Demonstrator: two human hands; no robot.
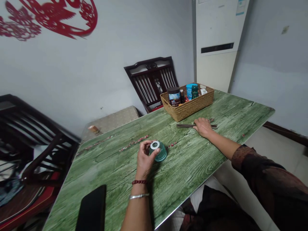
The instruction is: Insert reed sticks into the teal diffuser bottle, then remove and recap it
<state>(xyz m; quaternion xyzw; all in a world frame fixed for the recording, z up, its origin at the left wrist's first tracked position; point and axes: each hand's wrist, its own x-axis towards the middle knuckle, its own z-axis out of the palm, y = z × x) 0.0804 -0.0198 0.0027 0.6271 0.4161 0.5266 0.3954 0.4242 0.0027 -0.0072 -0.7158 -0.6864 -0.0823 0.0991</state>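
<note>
Closest to the wearer, one black phone (92, 205) lies flat on a green wood-grain counter (183, 163). Just beyond it, the left hand (145, 158) curls around one teal glass jar (158, 151), pinching it between thumb and fingers as it tilts on the counter, its white-ringed end upward; a loose grip could let it roll and drop off the edge. The right hand (203, 127) rests flat on one bundle of chopsticks (192, 126), too tightly packed to count, and a nudge could scatter them. Farther off, one woven basket (187, 107) holds about five containers, which could tip if bumped. Two dark wooden chairs (36, 144) (151, 83) stand at the left and far side.
</note>
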